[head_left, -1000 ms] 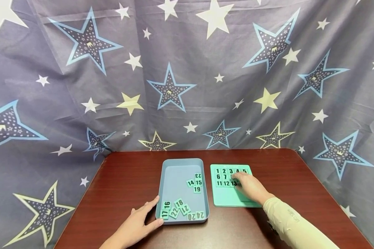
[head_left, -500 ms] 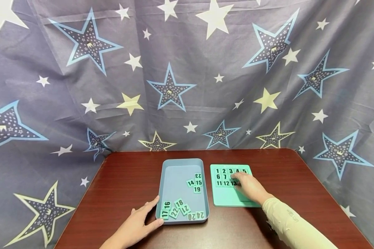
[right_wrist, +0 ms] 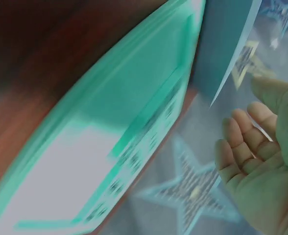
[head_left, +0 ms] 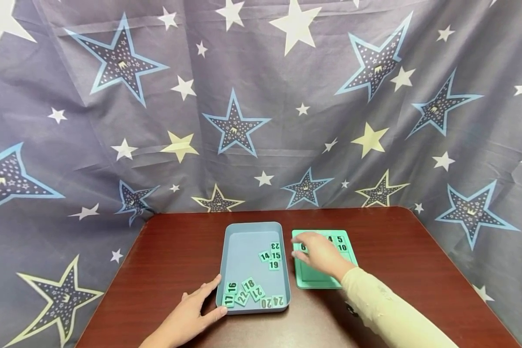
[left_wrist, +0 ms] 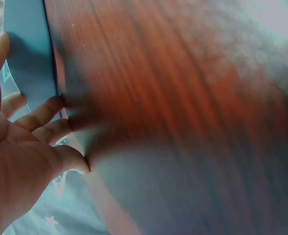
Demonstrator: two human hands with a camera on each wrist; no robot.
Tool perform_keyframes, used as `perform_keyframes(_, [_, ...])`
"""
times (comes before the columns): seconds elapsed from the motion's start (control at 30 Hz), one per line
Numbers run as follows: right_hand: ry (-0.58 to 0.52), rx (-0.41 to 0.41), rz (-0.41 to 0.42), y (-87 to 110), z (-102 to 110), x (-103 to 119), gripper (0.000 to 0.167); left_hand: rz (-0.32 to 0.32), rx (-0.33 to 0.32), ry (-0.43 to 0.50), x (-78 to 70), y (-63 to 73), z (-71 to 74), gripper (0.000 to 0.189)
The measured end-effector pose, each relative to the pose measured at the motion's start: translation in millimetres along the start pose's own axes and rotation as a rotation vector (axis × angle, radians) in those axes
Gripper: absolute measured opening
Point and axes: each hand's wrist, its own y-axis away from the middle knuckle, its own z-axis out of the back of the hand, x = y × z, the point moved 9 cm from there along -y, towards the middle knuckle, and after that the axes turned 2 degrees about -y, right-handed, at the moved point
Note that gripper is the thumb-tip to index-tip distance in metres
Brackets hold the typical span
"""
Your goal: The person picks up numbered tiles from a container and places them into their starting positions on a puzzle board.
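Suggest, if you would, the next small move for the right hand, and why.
I would probably move the right hand over to the tray and pinch tile 14: the hand looks empty, 14 is the lowest number in the tray, and the near part of the green board shows bare space.

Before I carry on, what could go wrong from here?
The right hand hides part of the board, so a mistake there might go unseen. In the tray, tile 23 and tile 24 read upside down from the head view and could be placed so. The left hand is at the tray's edge; a nudge might shift those tiles.
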Motion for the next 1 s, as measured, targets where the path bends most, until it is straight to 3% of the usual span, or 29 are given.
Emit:
perform_keyframes(0.1, [0.033,0.028,0.094,-17.9,-18,28,0.03,0.006,0.009,0.006,0.8,0.6,-1.8,0.087])
perform_keyframes(0.2, [0.086,0.059,0.131,-32.3,-39,45,0.029,0.009,0.014,0.011,0.8,0.6,-2.9,0.087])
perform_keyframes(0.4, [0.185,0.139,0.063,-45.4,-72,50,0.027,-0.001,0.027,0.018,-1.3,-0.9,-4.7,0.088])
perform_keyframes(0.67, [0.265,0.173,0.032,-48.8,-76,54,0.019,-0.012,0.001,0.018,-6.6,-0.6,-0.5,0.087])
perform_keyframes(1.0, [0.262,0.157,0.085,-49.9,-82,58,0.02,0.011,0.014,0.019,-2.5,0.1,0.7,0.087])
